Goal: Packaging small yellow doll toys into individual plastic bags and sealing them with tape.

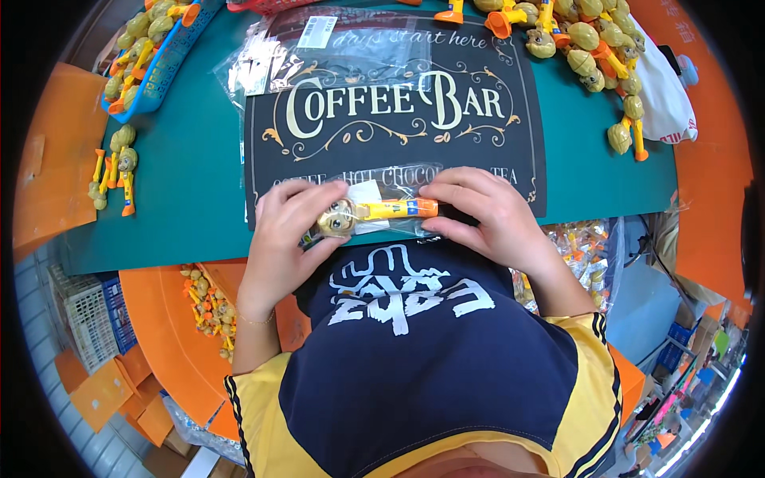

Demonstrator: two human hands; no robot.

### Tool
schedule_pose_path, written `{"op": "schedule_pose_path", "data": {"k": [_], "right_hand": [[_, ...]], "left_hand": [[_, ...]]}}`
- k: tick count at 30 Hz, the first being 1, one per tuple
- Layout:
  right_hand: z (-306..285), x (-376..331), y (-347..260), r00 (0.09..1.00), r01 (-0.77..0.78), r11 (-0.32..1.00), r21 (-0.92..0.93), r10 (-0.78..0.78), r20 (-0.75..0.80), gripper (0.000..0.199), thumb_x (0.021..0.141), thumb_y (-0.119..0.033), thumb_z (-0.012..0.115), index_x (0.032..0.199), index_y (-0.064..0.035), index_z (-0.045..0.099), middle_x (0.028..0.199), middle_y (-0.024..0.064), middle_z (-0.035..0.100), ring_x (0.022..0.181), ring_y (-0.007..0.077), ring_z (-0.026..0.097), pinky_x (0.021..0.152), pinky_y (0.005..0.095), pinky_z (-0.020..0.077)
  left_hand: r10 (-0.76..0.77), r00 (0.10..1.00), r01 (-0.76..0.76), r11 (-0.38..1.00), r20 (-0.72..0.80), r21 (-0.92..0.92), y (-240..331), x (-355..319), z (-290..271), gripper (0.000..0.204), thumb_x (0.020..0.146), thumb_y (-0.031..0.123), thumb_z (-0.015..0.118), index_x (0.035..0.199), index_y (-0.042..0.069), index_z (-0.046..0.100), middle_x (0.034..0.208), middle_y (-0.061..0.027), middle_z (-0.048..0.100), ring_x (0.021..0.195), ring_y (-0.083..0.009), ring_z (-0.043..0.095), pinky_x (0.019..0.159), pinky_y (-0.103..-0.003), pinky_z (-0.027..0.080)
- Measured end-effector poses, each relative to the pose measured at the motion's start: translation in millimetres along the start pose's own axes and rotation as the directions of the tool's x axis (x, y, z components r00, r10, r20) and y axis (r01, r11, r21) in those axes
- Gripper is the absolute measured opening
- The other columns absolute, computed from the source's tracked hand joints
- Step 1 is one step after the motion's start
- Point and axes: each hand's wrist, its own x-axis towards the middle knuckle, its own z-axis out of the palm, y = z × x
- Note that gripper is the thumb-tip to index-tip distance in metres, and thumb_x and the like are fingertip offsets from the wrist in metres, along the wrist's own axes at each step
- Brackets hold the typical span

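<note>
A toy figure (398, 209) with a round golden head and a yellow stick body ending in orange lies sideways inside a clear plastic bag (406, 177). It is at the near edge of a black printed mat (382, 151). My left hand (291, 227) closes around the head end, its fingers above and thumb below. At the orange end, my right hand (490, 211) pinches the bag between fingers and thumb. A white paper piece (366, 193) shows in the bag behind the toy. The fingers partly cover both bag ends.
Clear bags (343, 48) lie on the mat's far part. A blue basket (171, 68) of similar toys stands far left, with a few loose toys (126, 163) nearer. Many more toys (590, 48) heap at far right. An orange tub (159, 319) is below the table (183, 175).
</note>
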Motion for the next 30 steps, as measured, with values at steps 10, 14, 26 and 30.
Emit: {"op": "schedule_pose_path", "data": {"k": [10, 14, 26, 30], "right_hand": [[2, 4, 0, 1.000, -0.027, 1.000, 0.015, 0.026, 0.010, 0.030, 0.078, -0.017, 0.076, 0.103, -0.0042, 0.068, 0.098, 0.0092, 0.065, 0.090, 0.0249, 0.064, 0.076, 0.0331, 0.0511], [5, 3, 1, 1.000, -0.010, 0.999, 0.039, 0.010, 0.001, 0.026, 0.080, -0.015, 0.074, 0.101, -0.0039, 0.066, 0.098, 0.0094, 0.063, 0.089, 0.0261, 0.064, 0.076, 0.0341, 0.0526], [-93, -70, 33, 0.919, -0.394, 0.910, 0.128, 0.386, 0.081, 0.018, 0.076, -0.010, 0.077, 0.088, -0.0019, 0.065, 0.088, 0.0039, 0.060, 0.072, 0.0084, 0.060, 0.058, 0.0205, 0.0492], [-161, -184, 38, 0.638, -0.764, 0.566, 0.309, 0.732, 0.239, 0.020, 0.065, -0.001, 0.076, 0.082, -0.0002, 0.065, 0.084, 0.0015, 0.061, 0.074, 0.0078, 0.060, 0.062, 0.0209, 0.0480]], "left_hand": [[0.315, 0.917, -0.191, 0.885, -0.244, 0.424, -15, -31, 2, 0.025, 0.068, 0.007, 0.076, 0.090, 0.017, 0.069, 0.097, 0.0030, 0.062, 0.090, -0.0202, 0.054, 0.081, -0.037, 0.040], [0.276, 0.922, -0.175, 0.923, -0.273, 0.343, -19, -41, 3, 0.023, 0.068, 0.001, 0.073, 0.088, 0.012, 0.069, 0.091, 0.0008, 0.065, 0.076, -0.0208, 0.053, 0.074, -0.036, 0.041], [0.217, 0.935, -0.164, 0.966, -0.282, 0.201, -7, -34, 4, 0.023, 0.067, 0.003, 0.077, 0.085, 0.011, 0.066, 0.088, -0.0001, 0.067, 0.084, -0.0226, 0.058, 0.079, -0.037, 0.043], [0.229, 0.943, -0.193, 0.967, -0.242, 0.164, -8, -21, 12, 0.020, 0.067, 0.005, 0.078, 0.084, 0.010, 0.067, 0.088, -0.0015, 0.067, 0.087, -0.0239, 0.058, 0.079, -0.036, 0.044]]}}
